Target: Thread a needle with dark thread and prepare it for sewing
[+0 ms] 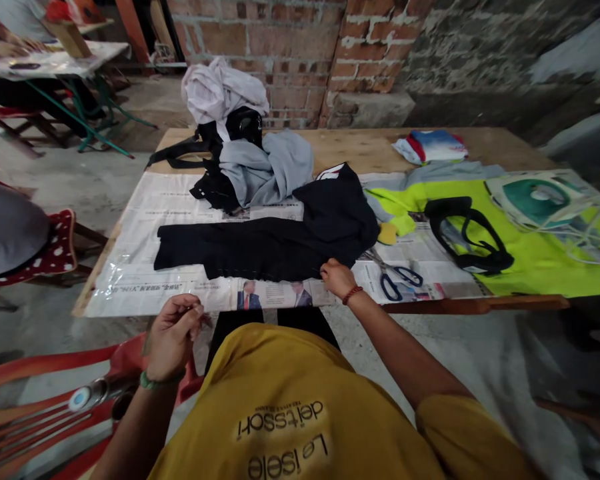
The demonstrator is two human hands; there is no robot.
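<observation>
A dark navy garment (260, 247) lies across the newspaper-covered table, one long narrow part stretched to the left and the rest bunched at the right. My right hand (338, 279) pinches the near edge of this cloth, close to the bunched part. Off the table's front edge, my left hand (176, 333) is raised with thumb and fingertips pressed together; whatever is between them is too small to make out. Scissors (399, 279) with dark blue handles rest just right of my right hand, their blades partly under the garment.
Behind the garment sit grey cloth (275, 167) and a pale bundle (223, 93). Rightward are a black strap loop (473, 237), yellow-green fabric (545, 267), an iron (537, 197) and folded clothes (433, 147). A red chair (80, 363) stands at left; another person works at a far table (97, 60).
</observation>
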